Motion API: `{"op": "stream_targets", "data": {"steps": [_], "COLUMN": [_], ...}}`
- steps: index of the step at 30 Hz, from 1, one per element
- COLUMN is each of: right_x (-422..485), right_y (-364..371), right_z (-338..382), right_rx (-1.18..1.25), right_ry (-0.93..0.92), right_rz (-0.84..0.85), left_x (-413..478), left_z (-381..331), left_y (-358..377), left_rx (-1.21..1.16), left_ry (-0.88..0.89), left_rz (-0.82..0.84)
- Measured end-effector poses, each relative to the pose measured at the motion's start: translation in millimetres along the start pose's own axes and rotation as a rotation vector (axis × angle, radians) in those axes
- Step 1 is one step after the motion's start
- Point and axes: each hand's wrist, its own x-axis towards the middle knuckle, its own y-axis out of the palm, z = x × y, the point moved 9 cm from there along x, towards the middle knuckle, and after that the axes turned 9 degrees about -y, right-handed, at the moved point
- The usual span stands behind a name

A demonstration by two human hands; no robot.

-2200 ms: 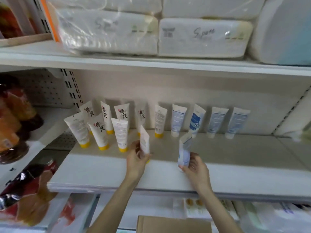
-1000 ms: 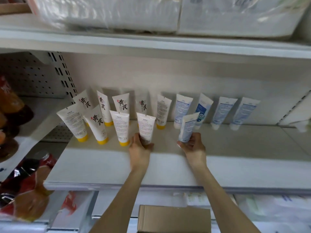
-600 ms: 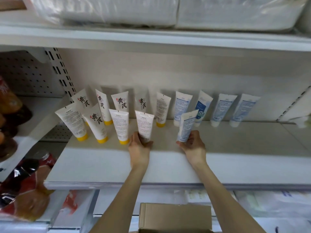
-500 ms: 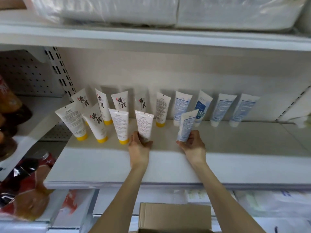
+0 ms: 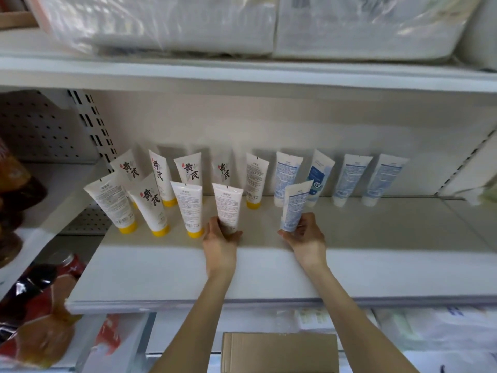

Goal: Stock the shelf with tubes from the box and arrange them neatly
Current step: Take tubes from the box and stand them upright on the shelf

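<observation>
On the white shelf (image 5: 269,267) stand two rows of upright tubes. My left hand (image 5: 221,242) grips the base of a white tube (image 5: 228,204) in the front row, to the right of three yellow-capped tubes (image 5: 188,208). My right hand (image 5: 305,238) holds the lower end of a blue-printed tube (image 5: 295,204), tilted slightly, in front of the back row's blue tubes (image 5: 352,179). Several white tubes with black characters (image 5: 189,172) stand along the back. The cardboard box (image 5: 278,351) sits below, between my forearms.
Wrapped white packs (image 5: 188,22) fill the shelf above. Red and brown packaged goods (image 5: 29,305) lie at the lower left, dark bottles (image 5: 13,189) on the left shelf. The shelf to the right of my right hand is bare up to a perforated upright (image 5: 462,168).
Both hands carried their tubes from the shelf's front edge back into the front row and stood them upright. In the last half second they have hardly moved.
</observation>
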Motion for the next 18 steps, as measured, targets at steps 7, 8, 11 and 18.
{"op": "stream_targets", "data": {"steps": [7,8,11,18], "right_x": [1,-1,-13,-83], "right_y": [1,1,-5,-42], "right_z": [0,3,3,34], "right_rx": [-0.036,-0.030,0.062,0.159], "right_ry": [-0.009,-0.005,0.061,0.066], "right_rz": [0.022,0.042,0.039,0.102], "left_x": [0,-1,-8,-64], "left_z": [-4,-4,-5,-18], "left_y": [0,-1,-6,-45], "left_rx": [0.016,0.025,0.054,0.020], "left_ry": [-0.019,-0.031,-0.068,-0.158], "left_rz": [0.034,0.049,0.109,0.181]}}
